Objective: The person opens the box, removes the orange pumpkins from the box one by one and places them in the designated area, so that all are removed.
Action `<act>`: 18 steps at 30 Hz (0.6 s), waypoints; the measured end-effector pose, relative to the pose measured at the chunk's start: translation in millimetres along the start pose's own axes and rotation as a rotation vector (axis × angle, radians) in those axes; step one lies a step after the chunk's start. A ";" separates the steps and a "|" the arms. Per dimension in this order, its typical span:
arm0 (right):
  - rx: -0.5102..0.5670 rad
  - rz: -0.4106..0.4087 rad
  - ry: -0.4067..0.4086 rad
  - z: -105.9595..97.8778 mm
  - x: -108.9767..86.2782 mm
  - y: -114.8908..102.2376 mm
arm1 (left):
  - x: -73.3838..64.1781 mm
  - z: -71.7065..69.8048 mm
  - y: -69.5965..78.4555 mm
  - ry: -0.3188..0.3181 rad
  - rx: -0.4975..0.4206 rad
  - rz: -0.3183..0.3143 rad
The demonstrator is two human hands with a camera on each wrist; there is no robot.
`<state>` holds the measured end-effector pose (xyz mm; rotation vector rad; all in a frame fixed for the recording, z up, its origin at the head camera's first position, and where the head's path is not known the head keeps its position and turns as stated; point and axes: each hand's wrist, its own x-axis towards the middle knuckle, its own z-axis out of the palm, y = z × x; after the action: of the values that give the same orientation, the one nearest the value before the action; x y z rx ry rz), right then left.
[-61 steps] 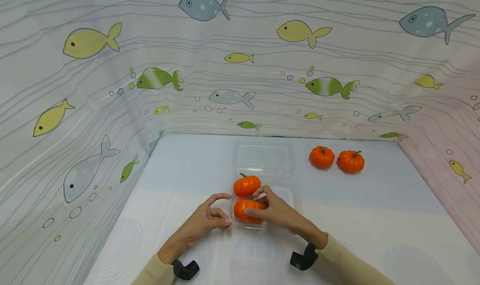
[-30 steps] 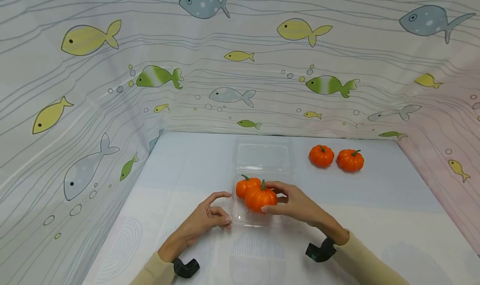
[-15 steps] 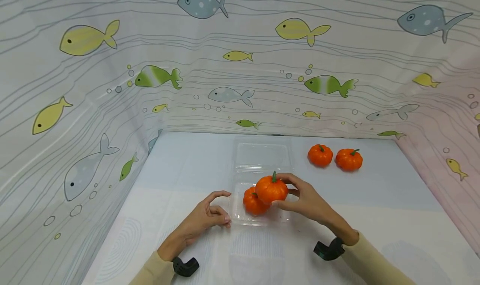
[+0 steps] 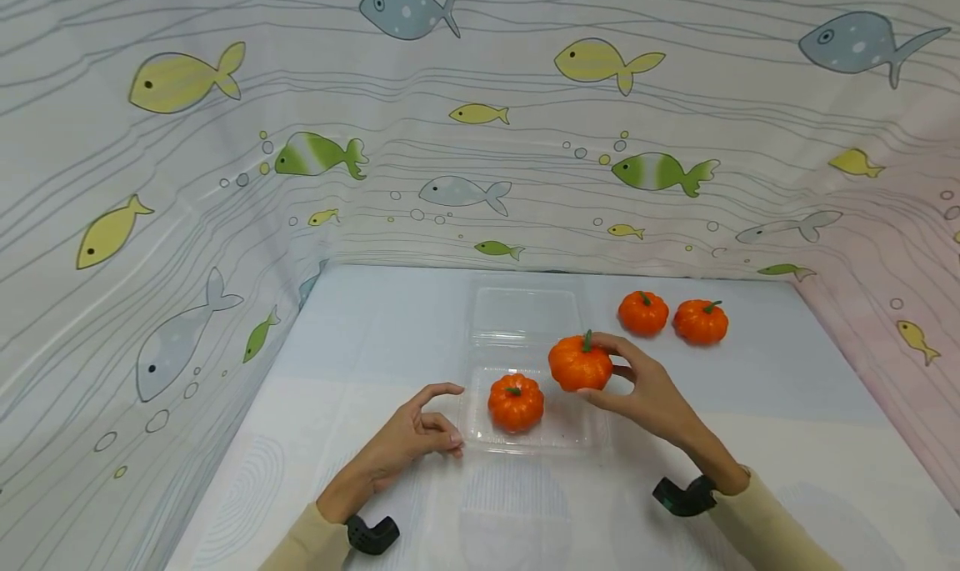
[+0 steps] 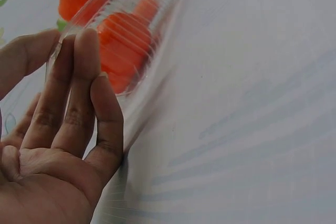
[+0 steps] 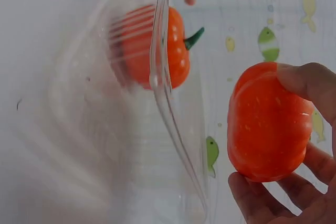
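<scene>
In the head view, my right hand (image 4: 648,392) grips a small orange toy pumpkin (image 4: 579,364) by its sides, thumb in front and fingers behind. It hangs above the right back part of an open clear plastic clamshell box (image 4: 570,438). A second pumpkin (image 4: 514,404) sits in the left half of the box, stem up. My left hand (image 4: 408,439) rests at the box's left edge with relaxed fingers, its fingertips touching the rim. In the right wrist view, the held pumpkin (image 6: 268,124) is beyond the box's clear wall (image 6: 163,77).
Two more pumpkins, one (image 4: 642,313) beside the other (image 4: 701,322), lie on the table at the back right. The box's lid (image 4: 527,311) lies folded back behind its base. A fish-patterned cloth (image 4: 450,150) rises behind the table and along both sides.
My right hand has lifted the front pumpkin and carried it right and backward. The other pumpkin has shifted forward and right inside the box, now stem up. My left hand has stayed put.
</scene>
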<state>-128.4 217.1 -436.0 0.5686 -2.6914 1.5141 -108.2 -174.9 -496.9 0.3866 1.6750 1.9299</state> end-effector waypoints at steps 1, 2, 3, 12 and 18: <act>-0.004 0.006 0.008 -2.0 -0.5 1.4 | 0.0 0.0 0.1 0.001 0.000 -0.002; -0.009 0.013 0.017 -3.8 -1.1 2.6 | 0.1 0.0 0.2 0.003 -0.001 -0.005; -0.016 0.022 0.025 -5.7 -1.6 4.0 | 0.1 -0.1 0.3 0.004 -0.002 -0.009; -0.029 0.085 0.069 -17.5 -6.7 18.1 | -1.5 -0.8 1.3 0.022 0.000 -0.028; -0.068 0.101 0.109 -25.7 -12.6 28.7 | -2.1 0.1 1.1 0.026 -0.012 -0.033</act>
<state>-130.0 255.7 -448.1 0.3422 -2.7134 1.4235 -106.7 -176.2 -495.5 0.3286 1.6750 1.9284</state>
